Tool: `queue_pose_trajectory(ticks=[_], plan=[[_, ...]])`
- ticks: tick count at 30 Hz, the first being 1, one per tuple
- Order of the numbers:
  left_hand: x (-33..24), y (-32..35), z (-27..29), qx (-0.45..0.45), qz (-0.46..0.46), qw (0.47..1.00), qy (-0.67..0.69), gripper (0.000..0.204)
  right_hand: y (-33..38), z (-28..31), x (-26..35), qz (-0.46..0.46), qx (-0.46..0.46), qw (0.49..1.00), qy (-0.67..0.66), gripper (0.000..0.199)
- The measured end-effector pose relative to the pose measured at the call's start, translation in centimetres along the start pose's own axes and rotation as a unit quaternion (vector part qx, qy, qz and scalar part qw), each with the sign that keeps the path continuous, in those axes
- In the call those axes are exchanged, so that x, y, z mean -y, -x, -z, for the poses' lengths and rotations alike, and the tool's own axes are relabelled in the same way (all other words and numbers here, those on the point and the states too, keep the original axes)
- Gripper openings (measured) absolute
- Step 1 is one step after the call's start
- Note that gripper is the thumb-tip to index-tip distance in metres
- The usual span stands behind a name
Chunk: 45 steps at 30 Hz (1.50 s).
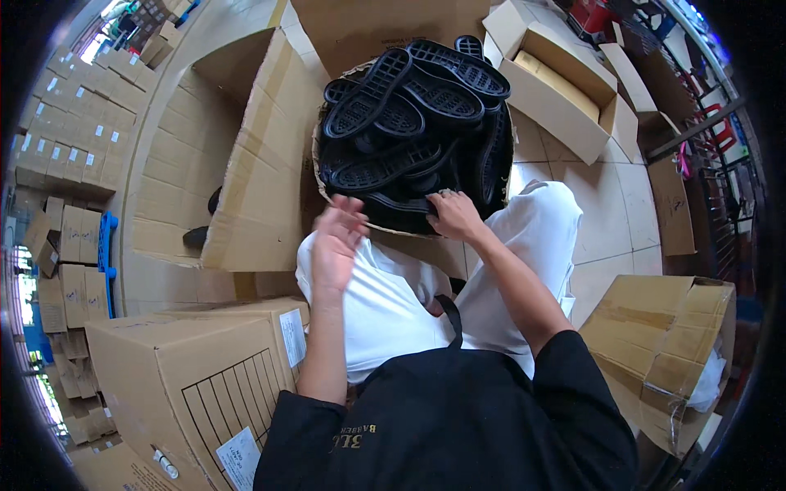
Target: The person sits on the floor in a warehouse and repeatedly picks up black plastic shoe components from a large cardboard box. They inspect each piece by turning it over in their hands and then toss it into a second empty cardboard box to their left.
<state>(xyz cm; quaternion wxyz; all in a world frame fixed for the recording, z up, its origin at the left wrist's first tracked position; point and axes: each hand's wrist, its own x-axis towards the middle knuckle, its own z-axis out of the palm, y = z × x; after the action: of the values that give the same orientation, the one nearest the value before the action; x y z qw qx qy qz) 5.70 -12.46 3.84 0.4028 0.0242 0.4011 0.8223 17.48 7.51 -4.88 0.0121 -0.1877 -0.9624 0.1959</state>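
**Hand check at the sole container: right hand in contact, left hand free**

The black moulded shoe soles with gridded faces lie heaped in a rounded container with a ragged tan rim, in front of the seated person's white-trousered knees. Several soles rise above the rim, overlapping at mixed angles.

Right hand: fingertips touch the black material at the near edge of the heap. Whether they are clamped on one sole cannot be told (the undersides of the fingers are hidden). Left hand: empty, fingers parted and slightly blurred, beside the near left part of the rim.

An open brown cardboard carton with a tall side wall stands just left of the container.

Step in hand, as judged: sorting or picking among the soles. The next move would call for a secure hold on one sole's edge, with the left hand steadying its neighbours, since overlapping pieces could catch or slide.
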Motion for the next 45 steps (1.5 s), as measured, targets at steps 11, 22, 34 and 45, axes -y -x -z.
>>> queue_pose_trajectory(ticks=[11,22,34,45], plan=[[8.7,2.2,-5.0,0.059,0.055,0.994,-0.071,0.052,3.8,8.0,-1.1,-0.154,0.125,0.737,-0.646,0.024],[8.5,4.4,-5.8,0.194,-0.132,0.827,-0.510,0.086,1.7,9.1,-2.2,-0.070,-0.085,0.662,-0.741,0.058],[7.8,5.1,-6.7,0.259,-0.004,0.861,-0.438,0.069,1.6,7.9,-3.4,-0.119,-0.162,0.583,-0.787,0.034],[3.6,5.8,-9.8,0.295,-0.015,0.930,-0.219,0.092,0.8,3.8,-3.9,-0.286,-0.164,0.597,-0.731,0.026]])
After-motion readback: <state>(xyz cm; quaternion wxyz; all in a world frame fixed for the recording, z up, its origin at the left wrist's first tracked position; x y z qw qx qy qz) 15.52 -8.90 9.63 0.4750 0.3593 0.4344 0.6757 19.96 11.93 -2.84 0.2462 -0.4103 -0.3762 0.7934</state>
